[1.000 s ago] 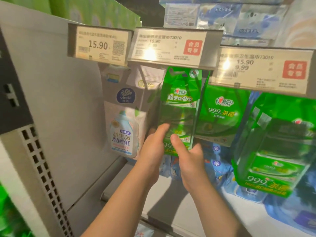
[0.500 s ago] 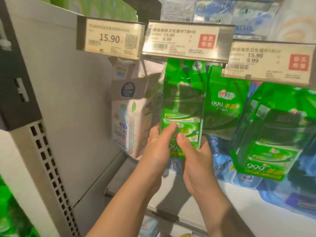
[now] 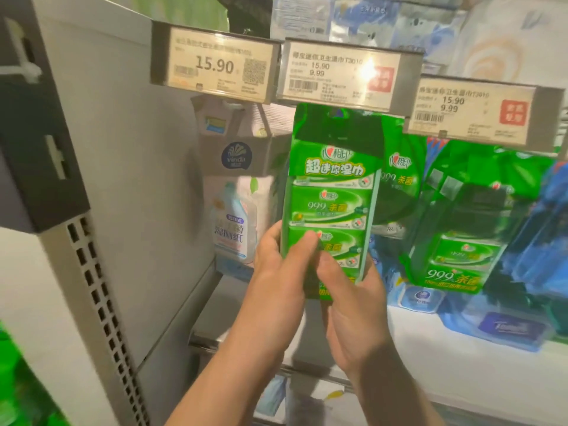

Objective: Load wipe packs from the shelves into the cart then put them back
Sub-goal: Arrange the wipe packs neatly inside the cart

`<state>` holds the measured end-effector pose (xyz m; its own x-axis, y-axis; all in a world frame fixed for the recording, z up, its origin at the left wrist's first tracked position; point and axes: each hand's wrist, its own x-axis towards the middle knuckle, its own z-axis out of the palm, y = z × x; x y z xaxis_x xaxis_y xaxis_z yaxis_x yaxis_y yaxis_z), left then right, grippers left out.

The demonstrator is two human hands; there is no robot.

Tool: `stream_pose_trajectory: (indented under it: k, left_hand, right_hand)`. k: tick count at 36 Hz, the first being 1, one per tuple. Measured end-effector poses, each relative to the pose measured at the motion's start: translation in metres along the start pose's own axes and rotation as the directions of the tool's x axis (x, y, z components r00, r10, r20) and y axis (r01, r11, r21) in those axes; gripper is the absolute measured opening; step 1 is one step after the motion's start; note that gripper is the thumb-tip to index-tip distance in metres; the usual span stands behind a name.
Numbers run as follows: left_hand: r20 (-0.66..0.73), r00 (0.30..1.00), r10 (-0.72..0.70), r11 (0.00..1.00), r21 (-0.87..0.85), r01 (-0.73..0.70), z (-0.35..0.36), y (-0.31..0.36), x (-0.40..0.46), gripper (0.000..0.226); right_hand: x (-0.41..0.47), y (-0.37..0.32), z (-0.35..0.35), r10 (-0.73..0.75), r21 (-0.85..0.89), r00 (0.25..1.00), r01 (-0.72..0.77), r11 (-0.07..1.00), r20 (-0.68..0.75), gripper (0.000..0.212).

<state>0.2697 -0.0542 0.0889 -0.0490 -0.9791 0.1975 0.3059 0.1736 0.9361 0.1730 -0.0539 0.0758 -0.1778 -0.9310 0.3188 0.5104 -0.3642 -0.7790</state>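
A tall green wipe pack (image 3: 333,198) hangs upright under the middle price tag (image 3: 344,73), its top just below the tag. My left hand (image 3: 282,272) grips its lower left edge, thumb across the front. My right hand (image 3: 350,305) holds the bottom right corner, thumb on the front. More green wipe packs hang behind it (image 3: 399,186) and further right (image 3: 458,241). No cart is in view.
A white Vinda wipe pack (image 3: 235,192) hangs to the left under the 15.90 tag (image 3: 215,64). A grey perforated shelf upright (image 3: 101,296) stands at left. Blue wipe packs (image 3: 510,327) lie on the white shelf (image 3: 430,364) below right.
The view has closed in on the shelf. Both hands have lifted the green pack higher towards the middle tag, and its front now faces me more squarely.
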Motion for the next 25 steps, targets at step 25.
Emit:
stream_pose_trajectory:
  k: [25]
  left_hand:
    - [-0.291,0.953,0.08,0.983,0.184,-0.027,0.037,0.024,-0.14,0.073]
  right_hand:
    - [-0.107,-0.068,-0.019,0.131,0.126,0.947,-0.174,0.977,0.295,0.039]
